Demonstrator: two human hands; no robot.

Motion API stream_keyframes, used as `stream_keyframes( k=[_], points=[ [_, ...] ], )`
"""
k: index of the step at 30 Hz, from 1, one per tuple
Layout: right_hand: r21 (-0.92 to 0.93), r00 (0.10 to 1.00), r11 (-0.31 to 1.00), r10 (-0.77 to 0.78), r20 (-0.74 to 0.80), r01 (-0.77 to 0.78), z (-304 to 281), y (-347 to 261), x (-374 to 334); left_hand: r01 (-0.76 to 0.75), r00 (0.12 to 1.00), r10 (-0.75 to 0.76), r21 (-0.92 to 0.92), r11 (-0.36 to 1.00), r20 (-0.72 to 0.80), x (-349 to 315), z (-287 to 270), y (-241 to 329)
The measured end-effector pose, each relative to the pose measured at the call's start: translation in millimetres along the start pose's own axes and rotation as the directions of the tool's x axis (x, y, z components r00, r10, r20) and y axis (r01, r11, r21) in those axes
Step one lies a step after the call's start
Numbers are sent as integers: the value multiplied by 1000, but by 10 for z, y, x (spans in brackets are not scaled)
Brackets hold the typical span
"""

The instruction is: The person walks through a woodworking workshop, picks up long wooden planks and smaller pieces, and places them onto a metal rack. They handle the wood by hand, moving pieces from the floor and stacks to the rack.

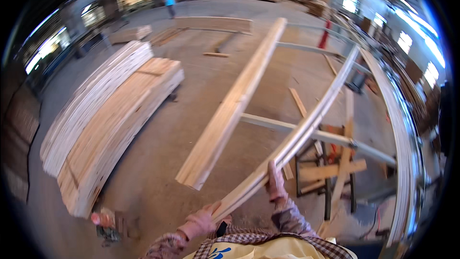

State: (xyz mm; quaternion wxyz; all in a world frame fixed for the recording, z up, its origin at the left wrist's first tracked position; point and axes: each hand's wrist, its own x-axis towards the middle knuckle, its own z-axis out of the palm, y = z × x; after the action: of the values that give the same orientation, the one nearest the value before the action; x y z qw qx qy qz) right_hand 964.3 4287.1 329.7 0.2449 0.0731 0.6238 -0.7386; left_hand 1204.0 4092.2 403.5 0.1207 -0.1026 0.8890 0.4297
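A pair of long, pale wooden boards (314, 115) runs from my waist away to the upper right. Near their close end, my left hand (200, 221) is wrapped round them. A little farther along, my right hand (276, 182) grips their side, thumb on top. The boards pass over the grey metal crossbars (270, 122) of a rack. Left of them, a layered length of wood (235, 103) lies across the same bars, apart from both hands.
A large stack of boards (120, 110) sits on the floor at left. More long strips (402, 163) line a machine at right. Under the rack is a dark metal frame with wood offcuts (314, 171). Far back, a person in blue (169, 1) stands.
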Motion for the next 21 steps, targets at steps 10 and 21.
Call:
stream_keyframes(
  k=[10,21],
  points=[
    [11,990,990,141,-15,-140,715,970,-97,347,938,-343,-77,935,55,-645,539,-1606],
    [-204,985,964,174,-2,-171,581,296,1048,193,952,-229,-180,964,-205,353,783,-1209]
  ],
)
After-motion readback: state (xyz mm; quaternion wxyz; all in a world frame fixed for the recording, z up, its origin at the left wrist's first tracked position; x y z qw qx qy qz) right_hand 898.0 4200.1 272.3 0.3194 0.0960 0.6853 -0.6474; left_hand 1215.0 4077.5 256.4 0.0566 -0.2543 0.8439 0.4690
